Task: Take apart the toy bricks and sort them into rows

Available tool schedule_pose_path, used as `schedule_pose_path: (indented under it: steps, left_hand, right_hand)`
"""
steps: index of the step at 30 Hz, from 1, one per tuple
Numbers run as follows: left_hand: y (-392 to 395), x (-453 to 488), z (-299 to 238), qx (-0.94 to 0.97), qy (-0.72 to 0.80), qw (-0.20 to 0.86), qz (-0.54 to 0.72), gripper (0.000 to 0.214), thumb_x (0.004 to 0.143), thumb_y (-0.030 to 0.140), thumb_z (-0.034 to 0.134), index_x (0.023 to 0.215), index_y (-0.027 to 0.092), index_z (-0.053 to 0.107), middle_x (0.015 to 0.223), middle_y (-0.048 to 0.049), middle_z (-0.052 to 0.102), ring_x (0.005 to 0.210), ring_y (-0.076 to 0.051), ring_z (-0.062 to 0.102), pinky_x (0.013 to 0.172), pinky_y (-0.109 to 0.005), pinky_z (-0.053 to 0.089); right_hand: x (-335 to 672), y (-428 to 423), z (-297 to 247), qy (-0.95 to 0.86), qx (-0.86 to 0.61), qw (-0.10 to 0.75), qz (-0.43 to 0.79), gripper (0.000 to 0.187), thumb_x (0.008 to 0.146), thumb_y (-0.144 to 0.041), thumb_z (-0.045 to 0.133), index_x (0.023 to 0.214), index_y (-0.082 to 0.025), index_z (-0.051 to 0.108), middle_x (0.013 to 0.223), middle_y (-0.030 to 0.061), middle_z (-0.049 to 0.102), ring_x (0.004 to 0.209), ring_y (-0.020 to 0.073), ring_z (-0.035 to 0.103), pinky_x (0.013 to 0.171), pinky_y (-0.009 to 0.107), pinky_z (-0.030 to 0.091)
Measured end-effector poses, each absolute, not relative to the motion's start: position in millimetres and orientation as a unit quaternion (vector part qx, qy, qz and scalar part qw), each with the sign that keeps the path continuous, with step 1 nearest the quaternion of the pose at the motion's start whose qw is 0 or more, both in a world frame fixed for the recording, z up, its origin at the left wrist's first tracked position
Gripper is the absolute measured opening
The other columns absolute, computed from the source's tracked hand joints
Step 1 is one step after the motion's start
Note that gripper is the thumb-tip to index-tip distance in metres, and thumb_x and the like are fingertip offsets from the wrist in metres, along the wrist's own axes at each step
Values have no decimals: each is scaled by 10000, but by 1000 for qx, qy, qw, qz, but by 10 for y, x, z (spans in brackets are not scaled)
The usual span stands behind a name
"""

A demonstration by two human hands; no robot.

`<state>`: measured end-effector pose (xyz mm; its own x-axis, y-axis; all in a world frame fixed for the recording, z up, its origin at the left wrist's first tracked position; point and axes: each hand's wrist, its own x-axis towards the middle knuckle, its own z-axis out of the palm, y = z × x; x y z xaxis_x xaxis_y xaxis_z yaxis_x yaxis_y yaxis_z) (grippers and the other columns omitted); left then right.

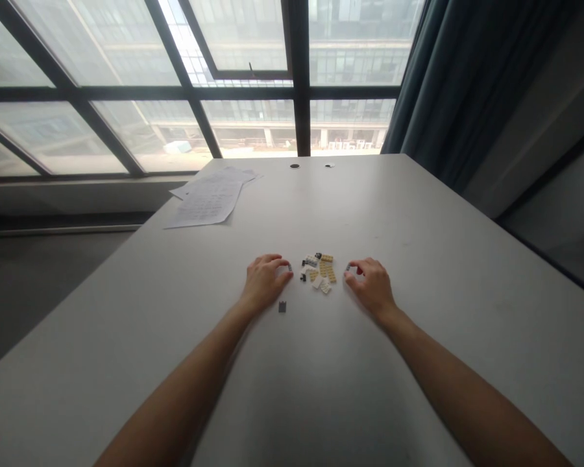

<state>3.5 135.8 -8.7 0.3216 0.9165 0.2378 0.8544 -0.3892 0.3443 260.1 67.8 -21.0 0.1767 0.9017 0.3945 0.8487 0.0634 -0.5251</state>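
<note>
A small heap of toy bricks [320, 271], tan, white, grey and black, lies on the white table [418, 246] between my hands. My left hand [264, 280] rests just left of the heap, fingers curled, pinching a tiny grey piece [289, 266] at its fingertips. My right hand [371, 284] rests just right of the heap, fingers curled in a pinch on another tiny grey piece [348, 267]. A single dark grey brick [282, 307] lies alone on the table near my left wrist.
Printed paper sheets [209, 198] lie at the far left of the table. Two small round holes [294, 166] sit near the far edge. Large windows stand behind the table, with a dark curtain [448, 84] at the right.
</note>
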Motion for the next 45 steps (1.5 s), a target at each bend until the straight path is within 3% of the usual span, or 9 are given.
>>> schedule_pose_path:
  steps: [9,13,18,32,38,43,45]
  left_hand:
    - [1394,218,-79,813,546,65,190,365,811,442,615,1118,253,666,1245,-54,623,1183,-269,520,1024,-434,385]
    - [1392,466,18,817,546,36,182,373,803,521,603,1020,231,692,1243,-85,611,1196,-298,491,1034,-468,345]
    - [1419,762,78,814,560,11,152,385,769,541,595,881,190,706,1102,-135,646,1132,-350,499,1007,-525,316]
    - [1472,885,144,794,600,-2,100,346,730,397,555,903,137,703,1056,-190,653,1048,-372,539,888,-518,396]
    - [1498,883,210,804,581,17,122,260,699,354,606,854,168,703,1042,-147,671,1052,-351,555,923,-509,399]
    - [1161,656,312,860,486,48,148,232,706,328,654,925,255,680,1276,-34,601,1246,-275,465,1087,-442,308]
    - [966,526,284,902,396,84,151,219,711,312,665,923,259,665,1319,-31,572,1309,-288,407,1118,-489,259]
  right_hand:
    - [2544,685,-189,-659,-712,239,40,312,828,-276,563,1098,-188,693,971,82,654,934,231,554,834,332,367]
    - [2560,692,-211,-653,-711,257,47,350,838,-278,568,1160,-179,664,996,94,653,936,234,558,842,342,368]
    - [2578,697,-237,-649,-702,288,50,302,836,-272,588,1106,-176,679,979,94,652,891,230,569,827,346,380]
    - [2559,695,-230,-644,-693,316,67,258,833,-262,598,1062,-182,683,961,73,654,882,217,571,824,343,378]
    - [2574,713,-236,-636,-694,328,79,235,831,-262,595,1029,-179,689,901,58,648,846,205,568,816,333,385]
    - [2582,720,-247,-627,-687,357,84,226,832,-251,579,1009,-168,692,870,51,637,831,198,563,824,323,399]
    - [2580,719,-245,-627,-685,362,84,225,832,-244,572,1005,-168,694,864,52,635,827,198,562,823,322,403]
